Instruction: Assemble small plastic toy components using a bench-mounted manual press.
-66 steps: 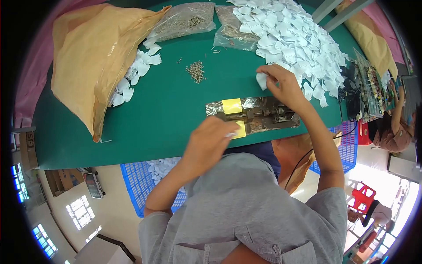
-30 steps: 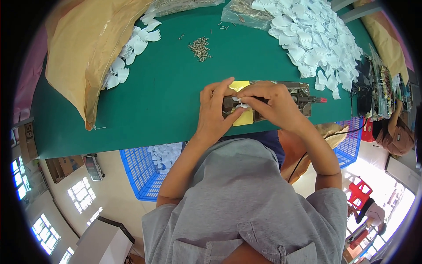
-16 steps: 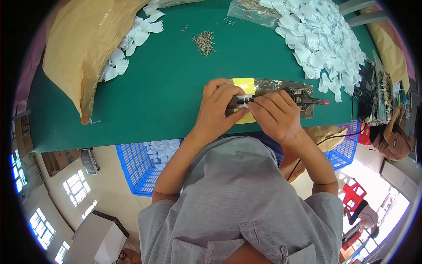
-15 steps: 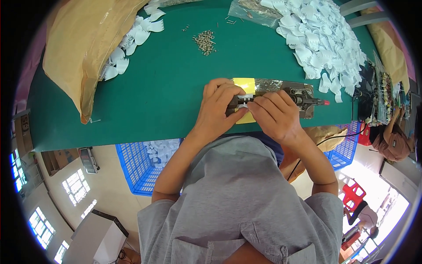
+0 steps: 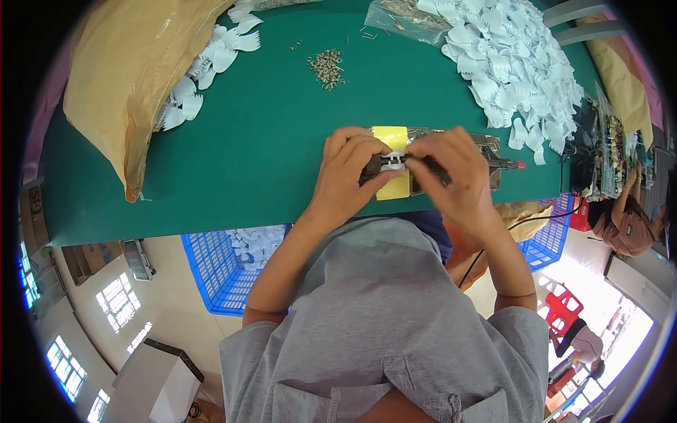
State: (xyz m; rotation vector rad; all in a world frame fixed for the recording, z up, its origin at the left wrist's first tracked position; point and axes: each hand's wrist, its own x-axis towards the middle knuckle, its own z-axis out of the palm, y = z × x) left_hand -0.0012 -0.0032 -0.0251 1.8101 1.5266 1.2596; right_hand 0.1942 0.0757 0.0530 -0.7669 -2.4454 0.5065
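Observation:
A dark metal clamp fixture [image 5: 490, 146] with a red-tipped lever [image 5: 520, 165] lies near the table's front edge, yellow tape [image 5: 392, 189] wrapped across it. In its middle sits a small white plastic piece [image 5: 393, 163]. My left hand [image 5: 347, 171] is closed around the fixture's left end, thumb and index finger pinching the white piece. Just right of it, my right hand [image 5: 460, 176] is slightly blurred, its thumb and index finger drawn together by the piece's right end. Whatever those fingertips hold is too small to make out.
Small metal pins [image 5: 326, 68] are heaped on the green table [image 5: 233, 162]. White comb-toothed pieces [image 5: 518, 63] pile up at far right, more beside a brown paper sack [image 5: 113, 84] at left. Below the edge are blue baskets [image 5: 215, 282]. Other people [image 5: 620, 222] are at right.
My right hand has lifted and shifted slightly right, uncovering more of the white piece. My left hand keeps its place.

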